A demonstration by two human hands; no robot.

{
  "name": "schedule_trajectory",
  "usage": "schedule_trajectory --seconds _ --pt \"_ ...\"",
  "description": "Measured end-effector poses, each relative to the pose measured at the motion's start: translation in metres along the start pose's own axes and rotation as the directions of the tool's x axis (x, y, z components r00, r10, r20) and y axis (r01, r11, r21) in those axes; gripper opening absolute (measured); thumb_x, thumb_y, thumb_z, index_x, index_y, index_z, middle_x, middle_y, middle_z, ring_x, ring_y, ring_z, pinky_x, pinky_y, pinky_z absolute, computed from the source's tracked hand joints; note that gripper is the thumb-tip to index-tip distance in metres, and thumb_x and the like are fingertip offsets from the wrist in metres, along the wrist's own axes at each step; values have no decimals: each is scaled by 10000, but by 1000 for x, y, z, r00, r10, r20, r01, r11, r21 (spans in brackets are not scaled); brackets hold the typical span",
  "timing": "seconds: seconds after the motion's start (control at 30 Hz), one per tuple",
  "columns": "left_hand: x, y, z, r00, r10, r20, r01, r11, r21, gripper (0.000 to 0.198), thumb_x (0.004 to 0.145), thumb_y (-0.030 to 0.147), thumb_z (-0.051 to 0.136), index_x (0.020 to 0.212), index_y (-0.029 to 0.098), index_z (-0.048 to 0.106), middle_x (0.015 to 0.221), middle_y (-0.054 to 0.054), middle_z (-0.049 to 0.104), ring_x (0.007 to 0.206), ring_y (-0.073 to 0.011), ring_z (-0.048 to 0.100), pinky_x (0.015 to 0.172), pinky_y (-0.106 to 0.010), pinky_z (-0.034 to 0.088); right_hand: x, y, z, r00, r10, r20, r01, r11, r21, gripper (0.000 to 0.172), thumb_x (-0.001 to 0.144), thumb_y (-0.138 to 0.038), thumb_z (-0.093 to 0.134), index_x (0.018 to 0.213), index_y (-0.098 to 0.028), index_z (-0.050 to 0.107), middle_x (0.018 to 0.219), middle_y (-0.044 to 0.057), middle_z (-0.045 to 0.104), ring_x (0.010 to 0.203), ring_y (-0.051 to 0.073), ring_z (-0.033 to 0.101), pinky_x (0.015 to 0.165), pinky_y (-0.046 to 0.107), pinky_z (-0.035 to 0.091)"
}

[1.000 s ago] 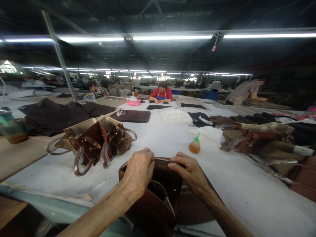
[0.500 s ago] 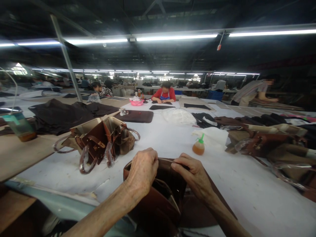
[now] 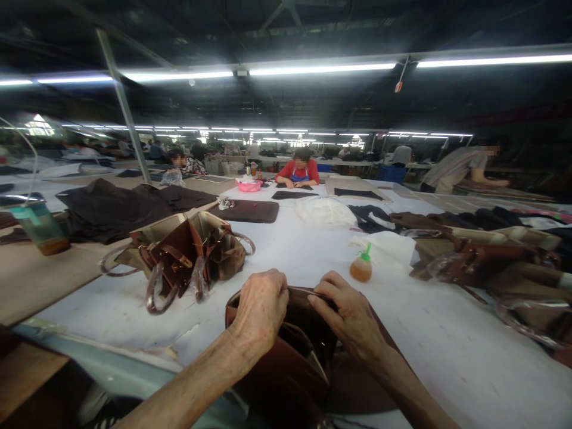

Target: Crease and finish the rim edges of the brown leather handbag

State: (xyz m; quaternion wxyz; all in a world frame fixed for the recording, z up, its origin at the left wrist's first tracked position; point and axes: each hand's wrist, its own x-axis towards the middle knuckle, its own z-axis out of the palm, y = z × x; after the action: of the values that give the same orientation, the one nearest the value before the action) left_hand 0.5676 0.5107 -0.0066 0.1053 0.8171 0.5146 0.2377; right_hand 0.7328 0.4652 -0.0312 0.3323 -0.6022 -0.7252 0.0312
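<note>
A brown handbag (image 3: 286, 369) stands upright at the table's near edge, its mouth facing up and its inside dark. On the upper rim, left of the middle, my left hand (image 3: 263, 307) is closed with its fingers curled over the edge. My right hand (image 3: 346, 313) pinches the same far rim toward the right, thumb and fingers on either side of it. A short stretch of rim shows between the two hands. The bag's lower part lies in shadow, and a dark brown flat panel (image 3: 361, 387) shows beside it on the right.
Several brown bags (image 3: 179, 256) with plastic-wrapped handles stand at left, and more bags (image 3: 487, 268) at right. A squeeze bottle (image 3: 361, 266) of amber liquid with a green nozzle stands beyond my right hand. Across the white table (image 3: 447, 351), a co-worker in red (image 3: 297, 171) sits.
The view has shifted very slightly. My right hand's fingers have moved a little along the rim toward my left hand; both hands keep their hold on the handbag.
</note>
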Motion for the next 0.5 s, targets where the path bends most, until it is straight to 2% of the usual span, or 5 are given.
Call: schedule_trajectory --seconds 0.13,0.23,0.37,0.43,0.5 --pt "1 1 0 1000 -10 18 10 999 31 164 703 112 458 625 169 590 643 -30 603 624 -145 514 583 -247 293 12 -17 -3 990 -69 121 98 961 -257 199 876 -225 453 745 -186 598 784 31 594 729 162 522 667 265 336" --pt "0 -1 0 999 -2 41 1 1000 18 162 721 131 450 618 166 570 651 -40 599 642 -157 519 594 -255 305 19 -31 -3 972 -63 228 133 942 -307 235 891 -245 425 715 -193 571 662 10 608 596 146 512 568 264 263" --pt "-8 0 -7 998 32 54 -33 999 12 93 715 128 460 750 179 529 719 -25 579 676 -164 513 603 -253 333 21 -36 3 975 -30 222 108 932 -347 258 889 -266 427 676 -200 556 602 1 606 553 143 514 526 278 192" --pt "-15 4 -16 998 29 54 -33 997 73 224 648 108 521 861 174 501 866 -44 577 798 -192 513 681 -273 366 19 -34 6 979 -7 203 89 912 -400 284 900 -277 414 662 -198 549 607 9 612 569 152 523 532 280 189" --pt "-21 6 -27 999 30 41 -36 986 166 389 574 75 563 947 155 486 1033 -81 543 971 -241 470 833 -331 351 18 -32 6 983 1 182 82 890 -448 292 907 -290 401 670 -201 546 619 16 621 583 167 532 533 284 185"
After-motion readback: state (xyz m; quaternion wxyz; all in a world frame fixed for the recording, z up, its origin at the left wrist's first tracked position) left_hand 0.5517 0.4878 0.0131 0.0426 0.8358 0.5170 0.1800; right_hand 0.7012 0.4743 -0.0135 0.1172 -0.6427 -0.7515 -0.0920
